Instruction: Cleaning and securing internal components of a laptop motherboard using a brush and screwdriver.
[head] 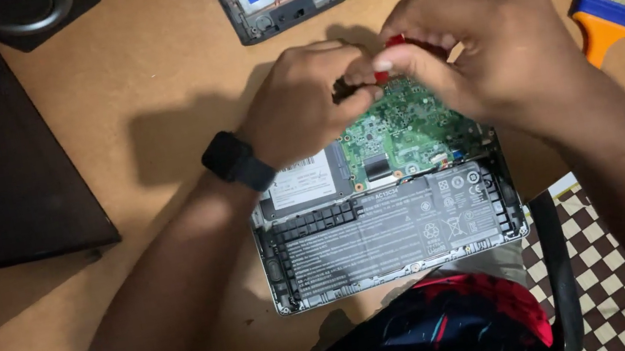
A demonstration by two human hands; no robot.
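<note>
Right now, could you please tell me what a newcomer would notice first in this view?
Two bare hands meet at the centre: the left hand, with a black wristwatch, and the right hand pinch a small red-handled tool. Below them lies an opened grey laptop base with a green circuit board and a flat grey battery. An orange-handled brush lies at the upper right.

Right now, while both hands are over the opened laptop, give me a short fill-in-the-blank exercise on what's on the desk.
1. The left hand has a black ____ on its wrist.
2. The right hand pinches a small tool with a ____ handle above the circuit board.
3. The circuit board inside the opened laptop is ____ in colour.
4. The brush at the right of the desk has an ____ handle with a blue band.

Missing words: watch; red; green; orange
</note>
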